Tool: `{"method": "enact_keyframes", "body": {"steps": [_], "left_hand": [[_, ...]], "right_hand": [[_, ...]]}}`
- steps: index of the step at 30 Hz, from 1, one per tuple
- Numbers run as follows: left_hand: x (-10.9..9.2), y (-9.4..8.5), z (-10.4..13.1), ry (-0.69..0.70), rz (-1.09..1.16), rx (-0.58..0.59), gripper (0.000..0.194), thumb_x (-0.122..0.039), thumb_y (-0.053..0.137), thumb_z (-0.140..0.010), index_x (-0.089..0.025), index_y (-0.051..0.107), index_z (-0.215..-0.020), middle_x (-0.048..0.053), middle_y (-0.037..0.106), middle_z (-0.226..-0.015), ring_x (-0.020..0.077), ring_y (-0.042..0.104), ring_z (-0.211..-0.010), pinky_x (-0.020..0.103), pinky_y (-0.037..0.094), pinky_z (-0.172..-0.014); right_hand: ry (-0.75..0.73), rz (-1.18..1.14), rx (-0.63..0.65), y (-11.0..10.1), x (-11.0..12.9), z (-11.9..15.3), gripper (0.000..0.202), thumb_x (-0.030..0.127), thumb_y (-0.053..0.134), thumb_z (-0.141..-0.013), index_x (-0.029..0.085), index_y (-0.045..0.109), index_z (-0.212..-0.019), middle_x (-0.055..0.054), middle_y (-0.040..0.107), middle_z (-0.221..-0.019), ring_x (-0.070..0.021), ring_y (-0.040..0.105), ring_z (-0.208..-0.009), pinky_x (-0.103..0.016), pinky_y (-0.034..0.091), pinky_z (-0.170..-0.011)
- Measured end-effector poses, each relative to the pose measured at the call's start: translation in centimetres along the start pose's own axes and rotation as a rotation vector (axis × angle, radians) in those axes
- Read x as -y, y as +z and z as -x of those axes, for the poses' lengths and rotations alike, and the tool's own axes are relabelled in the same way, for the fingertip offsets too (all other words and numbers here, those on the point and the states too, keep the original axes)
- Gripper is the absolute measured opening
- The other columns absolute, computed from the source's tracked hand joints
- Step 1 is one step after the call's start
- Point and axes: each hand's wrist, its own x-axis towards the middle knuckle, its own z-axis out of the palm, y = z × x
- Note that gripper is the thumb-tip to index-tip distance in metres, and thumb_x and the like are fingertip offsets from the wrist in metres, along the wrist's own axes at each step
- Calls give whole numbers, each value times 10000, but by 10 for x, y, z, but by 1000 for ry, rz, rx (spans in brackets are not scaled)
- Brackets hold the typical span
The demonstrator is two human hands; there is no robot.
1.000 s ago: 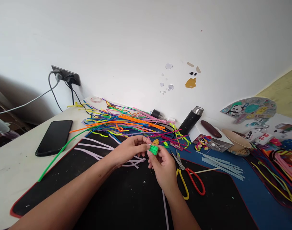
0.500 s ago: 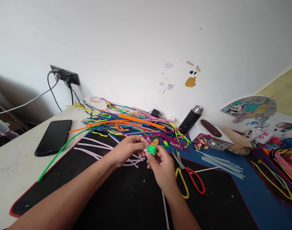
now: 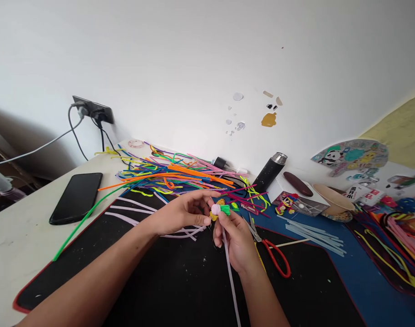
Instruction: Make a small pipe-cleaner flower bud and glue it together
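My right hand (image 3: 235, 236) pinches a small pipe cleaner figure (image 3: 225, 209) with a bright green bundle, a lilac knob and yellow parts. From the figure a lilac pipe cleaner (image 3: 232, 281) trails down past my right wrist to the bottom of the view. My left hand (image 3: 189, 210) is around the figure's left side, thumb and forefinger apart, the thumb tip close to the yellow part. Whether its hidden fingers touch the figure, I cannot tell. Just right of my right hand lie scissors (image 3: 277, 258) with red and yellow handles, partly covered by that hand.
Loose lilac pipe cleaners (image 3: 135, 206) lie on the black mat (image 3: 180, 281). Behind are a heap of coloured pipe cleaners (image 3: 180, 170) and a black flask (image 3: 270, 172). A phone (image 3: 76, 197) lies left; pale blue strips (image 3: 316, 236) and a small figurine (image 3: 286, 203) are right.
The figure has turned in my right hand, so its lilac knob now faces left beside the green part. My left fingers have spread apart. The lilac strand has come into fuller view.
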Motion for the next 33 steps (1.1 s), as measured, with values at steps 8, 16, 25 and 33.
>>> {"method": "enact_keyframes", "body": {"steps": [8,16,25,33], "left_hand": [[3,4,1,108,-292,-52,328,-283,819,-868,-229,783,-1189,68,680,-1096,178,635,-891,294,520,-805],[-1,10,2,214,-421,-102,233,-284,793,-896,-184,749,-1102,69,687,-1030,166,615,-816,283,530,-740],[1,10,2,208,-477,-117,152,-279,757,-920,-171,692,-1006,24,672,-902,153,610,-779,271,528,-720],[1,11,2,209,-572,-153,98,-253,733,-931,-176,710,-987,10,695,-885,141,616,-765,256,517,-713]], "right_hand": [[80,-69,91,1,1,3,416,559,844,-834,184,690,-927,49,580,-577,-96,506,-430,-217,323,-428],[90,-80,114,1,2,2,424,569,833,-844,182,676,-925,49,581,-582,-93,503,-428,-214,321,-424],[90,-105,126,0,1,2,400,546,835,-858,177,685,-898,41,591,-590,-90,509,-428,-208,335,-419],[89,-103,113,0,-2,2,415,562,820,-875,172,683,-908,34,602,-596,-87,528,-425,-194,342,-410]]}}
